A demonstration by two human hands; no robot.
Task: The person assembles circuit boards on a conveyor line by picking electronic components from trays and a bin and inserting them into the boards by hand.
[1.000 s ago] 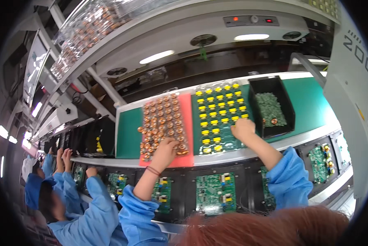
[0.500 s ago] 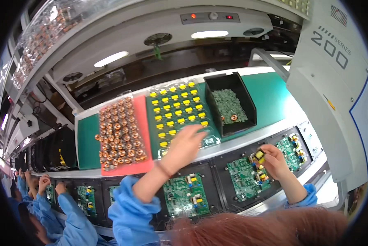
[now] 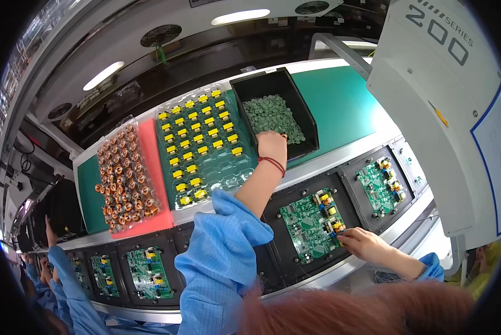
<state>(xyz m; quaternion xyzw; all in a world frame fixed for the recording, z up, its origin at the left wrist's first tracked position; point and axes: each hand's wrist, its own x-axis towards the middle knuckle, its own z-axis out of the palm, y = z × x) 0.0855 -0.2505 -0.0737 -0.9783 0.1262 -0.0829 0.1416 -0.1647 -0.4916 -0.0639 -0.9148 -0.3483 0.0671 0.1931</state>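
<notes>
My left hand (image 3: 272, 146) reaches into the near end of a black bin (image 3: 312, 120). Its fingers curl down at the small green discs (image 3: 270, 114), fingertips hidden; a copper-coloured piece shows beside them. My right hand (image 3: 362, 243) is closed, its fingertips pinched together at the right edge of a green circuit board (image 3: 306, 230). Whatever lies between those fingertips is too small to make out. Yellow, blue and orange components line that side of the board, which lies flat in a black carrier (image 3: 273, 215).
Left of the bin lies a clear tray of yellow-topped transformers (image 3: 197, 139). Copper coils (image 3: 125, 178) rest on a pink sheet (image 3: 155, 167). Another circuit board (image 3: 380, 187) sits to the right, by a white machine (image 3: 429, 123). Co-workers' blue sleeves (image 3: 72, 290) show at left.
My left hand has gone from above the transformer tray into the black bin. My right hand has lowered to the board's edge; the yellow-and-black transformer it held is out of its fingers. The view has shifted.
</notes>
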